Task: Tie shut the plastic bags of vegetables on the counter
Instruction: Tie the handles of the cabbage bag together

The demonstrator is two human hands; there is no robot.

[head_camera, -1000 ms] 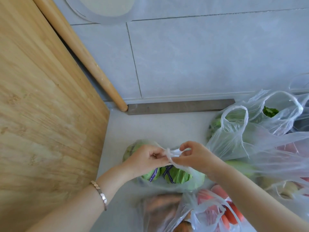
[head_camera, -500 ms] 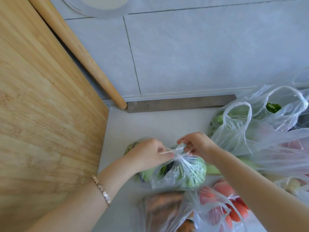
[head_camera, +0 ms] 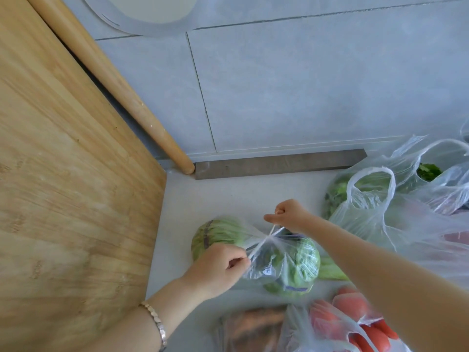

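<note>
Left: wooden cutting board (head_camera: 63,186), standing on edge. Behind it: rolling pin (head_camera: 121,97), leaning diagonally against grey tiled wall (head_camera: 304,85). At wall base: grey metal strip (head_camera: 279,163), touching pin's lower end. Top edge: pale round disc (head_camera: 149,11), cropped.

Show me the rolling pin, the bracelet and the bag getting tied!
rolling pin (head_camera: 115,82), head view, middle of its wooden shaft.
bracelet (head_camera: 156,322), head view, links across the left wrist.
bag (head_camera: 291,262), head view, its bulging side over the greens.
</note>
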